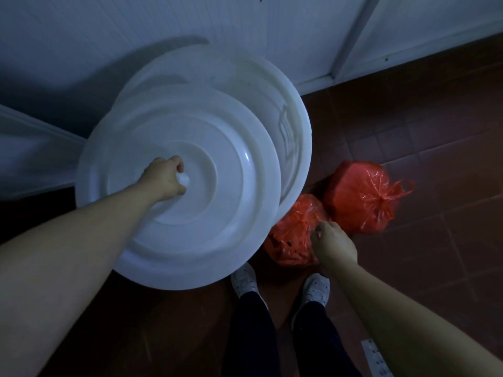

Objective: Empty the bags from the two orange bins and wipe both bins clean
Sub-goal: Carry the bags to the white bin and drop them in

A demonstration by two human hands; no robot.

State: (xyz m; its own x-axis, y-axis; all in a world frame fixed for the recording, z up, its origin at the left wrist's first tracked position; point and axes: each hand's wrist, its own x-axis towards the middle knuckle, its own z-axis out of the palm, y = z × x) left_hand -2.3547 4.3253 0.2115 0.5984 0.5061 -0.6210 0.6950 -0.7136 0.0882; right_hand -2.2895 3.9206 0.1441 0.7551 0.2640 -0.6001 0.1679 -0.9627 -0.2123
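My left hand [166,178] grips the knob of a large round white lid [231,186], held lifted and shifted toward me off a big white barrel [294,110]. The barrel's open mouth shows behind the lid on the right. Two tied red-orange plastic bags lie on the floor to the barrel's right: a nearer one [294,232] and a farther one [359,197] with its knot pointing right. My right hand [333,243] reaches down to the nearer bag, its fingers curled at the bag's top. No orange bins are in view.
A white panelled wall [190,23] stands behind the barrel. The floor is dark red-brown tile [435,131]. My two white shoes [245,278] stand just below the bags. A white power strip [377,357] lies at the bottom right. The scene is dim.
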